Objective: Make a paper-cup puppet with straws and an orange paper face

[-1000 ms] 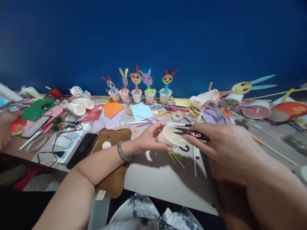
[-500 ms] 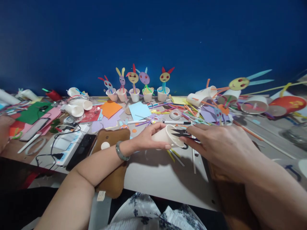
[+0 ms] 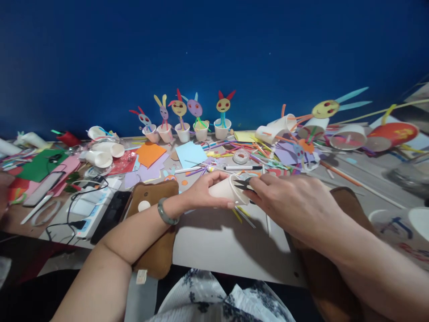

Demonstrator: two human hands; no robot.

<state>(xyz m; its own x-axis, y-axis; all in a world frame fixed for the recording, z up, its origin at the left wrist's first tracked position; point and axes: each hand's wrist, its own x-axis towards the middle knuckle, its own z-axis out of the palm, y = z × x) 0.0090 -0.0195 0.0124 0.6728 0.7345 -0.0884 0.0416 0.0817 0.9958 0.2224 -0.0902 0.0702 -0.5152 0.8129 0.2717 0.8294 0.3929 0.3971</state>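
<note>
My left hand [image 3: 206, 190] is wrapped round a white paper cup [image 3: 223, 191], which lies tilted with its mouth toward the right. My right hand [image 3: 278, 194] grips a pair of dark scissors [image 3: 241, 184]. The blades are parted and reach into the cup's mouth; whether they touch its wall I cannot tell. My fingers hide most of the handles. Below the cup, yellow and white sticks [image 3: 244, 217] lie on the grey table [image 3: 214, 250]. Just behind it is a black-and-white marker [image 3: 243, 168].
Several cups with paper rabbit faces, one a red-eared rabbit [image 3: 223, 105], stand along the blue wall [image 3: 214, 44]. A tape roll [image 3: 241, 156], coloured paper [image 3: 191, 154], a power strip [image 3: 100, 210] and a brown pad [image 3: 152, 241] surround my hands. Toppled cups [image 3: 348, 136] lie at right.
The view has shifted slightly, so the background sits further left. My right hand has come closer to the cup, and the scissors have moved left with it.
</note>
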